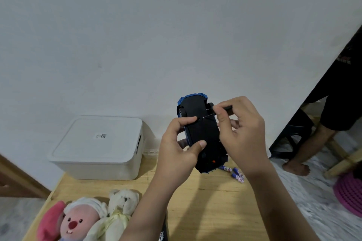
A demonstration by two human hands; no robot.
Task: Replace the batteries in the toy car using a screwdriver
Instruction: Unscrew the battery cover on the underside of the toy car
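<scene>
A blue toy car [203, 133] is held upside down above the wooden table, its black underside facing me. My left hand [179, 148] grips the car's left side, thumb on the underside and forefinger near the screw. My right hand [242, 131] pinches a thin screwdriver [210, 116] with a black handle; its metal tip touches the underside near the car's upper middle. Several blue and white batteries [236, 174] lie on the table below the car, partly hidden by my right wrist.
A white lidded box [98, 148] stands against the wall at the back left of the wooden table [195, 211]. Two plush toys [88, 219] lie at the front left. Another person's leg [305, 154] and a pink mat [348, 193] are at the right.
</scene>
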